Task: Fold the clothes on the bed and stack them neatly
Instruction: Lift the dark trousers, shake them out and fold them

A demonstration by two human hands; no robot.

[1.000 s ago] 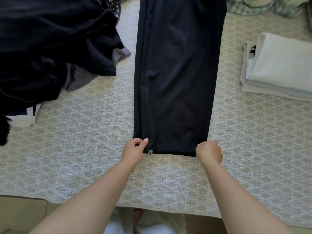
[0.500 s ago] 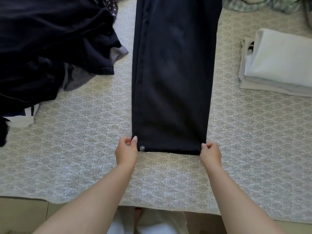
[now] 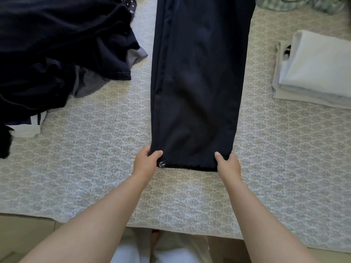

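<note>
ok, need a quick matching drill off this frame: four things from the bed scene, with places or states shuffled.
Things:
1. dark trousers
2. pile of dark clothes
3. folded white stack
4. left hand

Places or states:
A. heaped unfolded at the bed's left
B. pinching the hem's left corner
C. laid flat lengthwise in the middle
D. stacked at the bed's right

Pairs: 1-C, 2-A, 3-D, 4-B
</note>
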